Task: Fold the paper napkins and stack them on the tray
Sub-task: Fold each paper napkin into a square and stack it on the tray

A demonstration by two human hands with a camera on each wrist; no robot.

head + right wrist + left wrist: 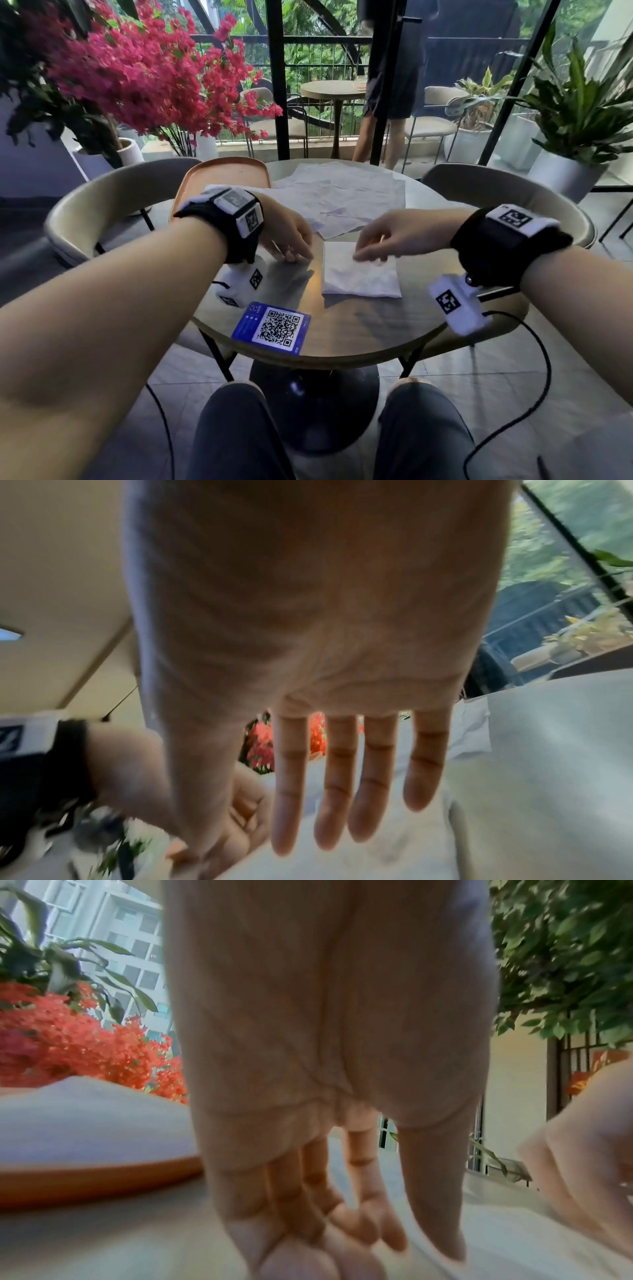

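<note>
At the near middle of a round café surface [346, 346], a folded napkin [359, 277] lies flat between my two hands, with my right hand [387, 238] resting straight fingers on its far edge and holding nothing; that grip is wide, the fingers [342, 791] spread and flat in the right wrist view. My left hand [291, 236] sits just beside the napkin's left edge, fingertips down on the bare surface, its grip loose and empty; the left wrist view shows the fingers [308, 1191] hanging relaxed. The loose pile of unfolded napkins [342, 195] lies just beyond, near the orange tray [222, 174] at the far left, where something white already lies, partly hidden by my wrist. I judge the step in hand to be pressing the crease and then lifting this napkin across to the tray. To do it well I would run flat fingers along the folded edge, keep the corners matched, then pinch the folded side so the thin paper does not fall open, and lay it square on the stack. A blue card [272, 327] bearing a QR code lies at the near edge; its small print is too fine to read. The black-and-white square markers on my wristbands [510, 219] carry no readable words.
</note>
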